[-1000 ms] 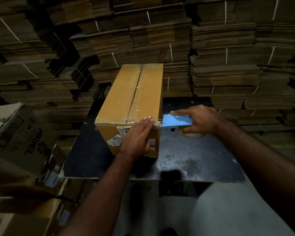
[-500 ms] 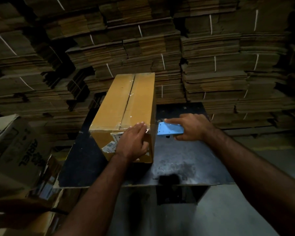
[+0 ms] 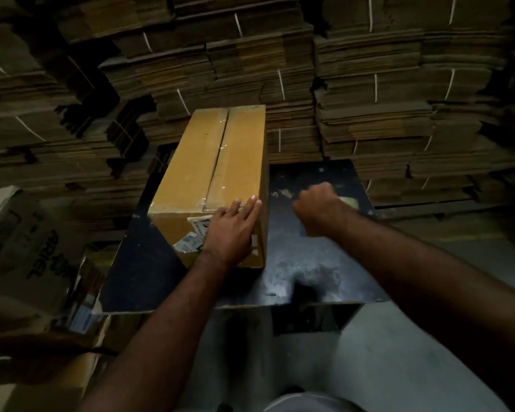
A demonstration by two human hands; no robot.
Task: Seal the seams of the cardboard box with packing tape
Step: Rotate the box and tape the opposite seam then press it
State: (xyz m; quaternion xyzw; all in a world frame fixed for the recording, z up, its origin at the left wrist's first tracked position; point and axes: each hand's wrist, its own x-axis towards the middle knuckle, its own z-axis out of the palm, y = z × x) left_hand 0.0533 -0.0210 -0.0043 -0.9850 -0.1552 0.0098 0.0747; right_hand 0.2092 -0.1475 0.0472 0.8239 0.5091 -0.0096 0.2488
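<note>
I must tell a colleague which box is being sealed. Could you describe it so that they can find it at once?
Look at the black table in front of the wall of bundled flat cartons. On its left part stands one cardboard box, with the left hand resting on its near edge. Unlike the flattened cartons, it is assembled, lighter yellow-brown, with torn white labels.

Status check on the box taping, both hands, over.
Left hand flat on the cardboard box at its near top edge. Right hand curled over the black table, apart from the box; contents unclear. Nothing blocking the top seam.
</note>
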